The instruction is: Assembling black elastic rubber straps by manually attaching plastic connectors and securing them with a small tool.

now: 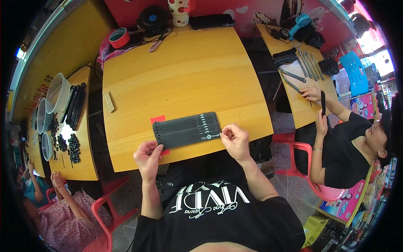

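Near the front edge of the surface (180,75), about midway along: stack of dark strips (187,131), overlapped in rows, pale marks toward the right end. Red patch (158,119) shows beneath its far left corner. Left hand (149,157): fingers pinched on the stack's near left corner. Right hand (236,140): fingertips closed on its near right corner. Left edge of surface: beige block (108,102). Far left corner: red tape roll (119,38), black fan (153,20). Far edge: spotted cup (179,12). Far right corner: black pouch (212,21).
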Available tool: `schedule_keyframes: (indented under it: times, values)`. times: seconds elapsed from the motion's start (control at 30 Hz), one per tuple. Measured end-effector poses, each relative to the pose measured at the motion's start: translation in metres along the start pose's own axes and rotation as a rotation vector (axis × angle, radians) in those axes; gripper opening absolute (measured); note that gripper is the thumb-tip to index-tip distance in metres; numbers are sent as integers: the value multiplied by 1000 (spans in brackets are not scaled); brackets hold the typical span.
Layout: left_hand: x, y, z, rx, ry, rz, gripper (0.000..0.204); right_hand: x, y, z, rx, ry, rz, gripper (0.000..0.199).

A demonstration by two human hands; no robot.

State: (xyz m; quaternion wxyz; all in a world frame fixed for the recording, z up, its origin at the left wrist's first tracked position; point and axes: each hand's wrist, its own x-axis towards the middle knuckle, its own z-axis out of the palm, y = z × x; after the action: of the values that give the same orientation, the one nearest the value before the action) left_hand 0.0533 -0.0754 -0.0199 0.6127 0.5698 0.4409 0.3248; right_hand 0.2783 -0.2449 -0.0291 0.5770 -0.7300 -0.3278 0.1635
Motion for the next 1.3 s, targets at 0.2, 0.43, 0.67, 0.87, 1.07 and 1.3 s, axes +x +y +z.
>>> schedule_keyframes:
  times: [0.2, 0.43, 0.67, 0.87, 1.07, 1.3]
  values:
    - [0, 0, 1, 5, -2, -11, 13, 0, -4, -1, -9, -8, -2, 14]
    - [-1, -2, -2, 3, -13, -5, 15, 1, -6, 0, 4, -2, 28, 15]
    - [-2, -1, -3, 0, -26, -2, 17, 1, -6, 0, 2, -2, 35, 15]
    - [-3, -2, -3, -18, -19, 13, 16, 1, -6, 1, -11, -1, 41, 15]
    - [-3, -2, -3, -1, -20, -4, 16, 2, -9, 1, -47, 9, 28, 13]
    - [-3, -3, -3, 11, -13, 7, 15, 2, -11, 2, -48, 10, 29, 15]
